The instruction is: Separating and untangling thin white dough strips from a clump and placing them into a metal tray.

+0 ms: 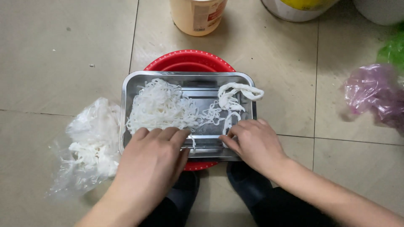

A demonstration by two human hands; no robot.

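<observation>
A rectangular steel tray [248, 84] rests on a red round basin [188, 59] on the tiled floor. White rice noodles [162, 107] are heaped in the tray's left half, and a thicker clump of noodles [235, 94] lies at its right, one strand draped over the rim. My left hand [153, 157] lies flat on the tray's near edge, fingertips touching the noodle heap. My right hand [252, 141] is at the near right corner, fingers curled and pinching noodle strands there.
A clear plastic bag with more white noodles [90, 145] lies left of the tray. A cream plastic jar [198, 14] stands behind the basin. Pink and green plastic bags [374, 94] sit at the right. My dark shoes [248, 183] are below the tray.
</observation>
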